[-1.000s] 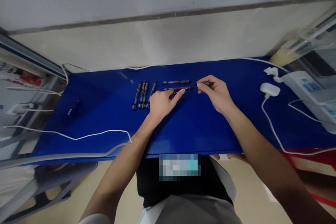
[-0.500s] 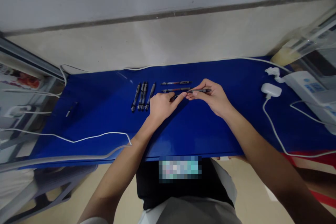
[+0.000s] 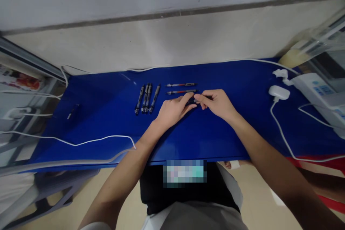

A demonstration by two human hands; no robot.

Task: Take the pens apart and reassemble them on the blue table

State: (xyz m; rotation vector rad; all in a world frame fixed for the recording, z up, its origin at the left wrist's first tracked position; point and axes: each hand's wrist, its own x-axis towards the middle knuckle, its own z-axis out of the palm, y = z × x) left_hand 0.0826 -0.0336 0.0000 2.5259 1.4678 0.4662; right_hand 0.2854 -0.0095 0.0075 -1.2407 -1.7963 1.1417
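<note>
Over the blue table, my left hand and my right hand meet with fingers closed on one dark pen. The left fingers pinch one end and the right fingers the other; most of the pen is hidden by them. Just beyond my hands lie two pens side by side, a lower grey pen and an upper pen with a reddish part in its barrel. Left of my left hand, several dark pens lie roughly parallel, with one pen slightly apart and tilted.
A small dark object lies at the table's left. White cables cross the left front. On the right are a white charger case, crumpled tissue and a white power strip. A wall stands behind.
The left hand has turned over and shifted slightly right, its fingers now around the pen's end. My right hand has lowered a little, and the pen is more covered.
</note>
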